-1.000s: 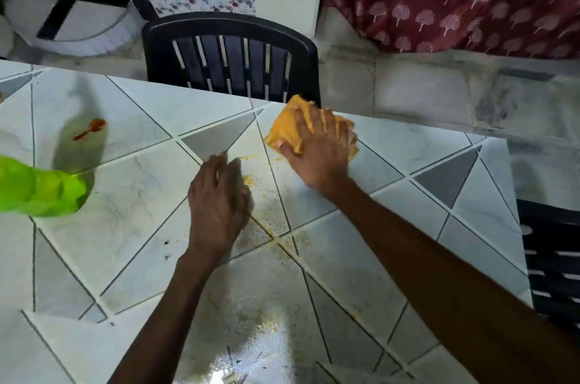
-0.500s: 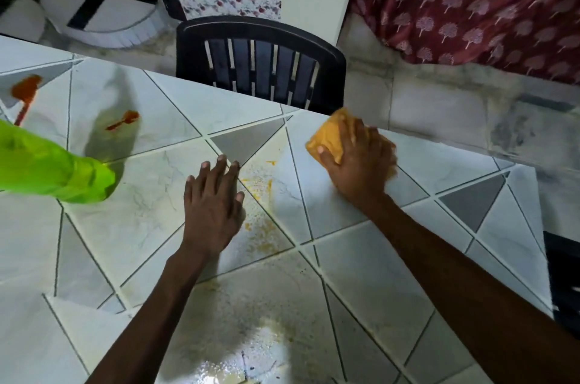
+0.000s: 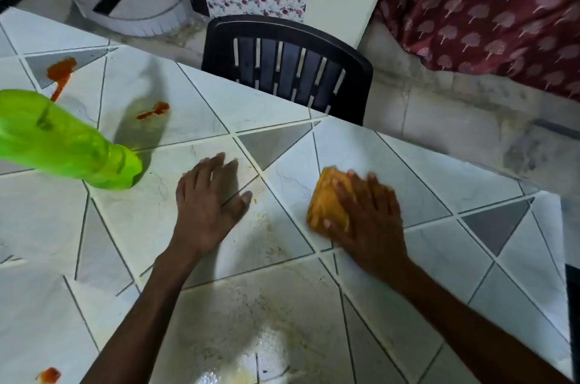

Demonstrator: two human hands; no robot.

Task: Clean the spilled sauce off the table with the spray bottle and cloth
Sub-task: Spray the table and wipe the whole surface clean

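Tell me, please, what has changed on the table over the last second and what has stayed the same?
The right hand has dragged the orange cloth back from the far edge by the black chair toward the person, wiping. Nothing was picked up or released. The left hand stays flat on the table, the green bottle stays put, and the red sauce spots remain unwiped.

Two bare forearms come into view from the bottom edge, with no sleeve, watch, bracelet or ring on either. The left hand (image 3: 210,205) shows short, trimmed nails on its fingers (image 3: 230,168), and its outline is fairly sharp. The right hand (image 3: 367,220) is smeared by motion blur, so its knuckles and nails are hard to make out.
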